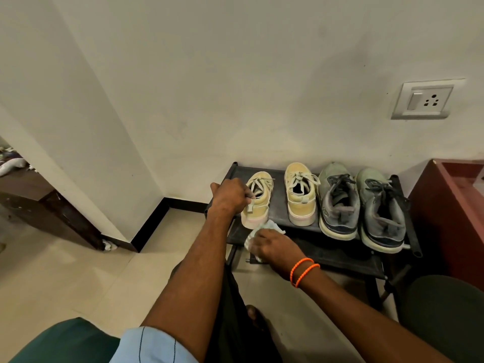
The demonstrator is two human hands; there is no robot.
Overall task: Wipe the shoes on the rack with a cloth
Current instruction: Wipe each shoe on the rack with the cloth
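Observation:
A black shoe rack (337,254) stands against the wall with two pairs on its top shelf. My left hand (230,195) grips the leftmost cream sneaker (259,205) at its collar. My right hand (275,247), with orange bands on the wrist, holds a pale cloth (267,226) against that sneaker's heel. The second cream sneaker (300,197) sits to its right. A pair of grey sneakers fills the right side, one shoe (340,203) next to the other (381,210).
A dark red cabinet (450,205) stands right of the rack. A wall socket (424,100) is above it. A dark wooden piece of furniture (39,203) sits at the left beyond the wall corner. Tiled floor (86,279) lies in front.

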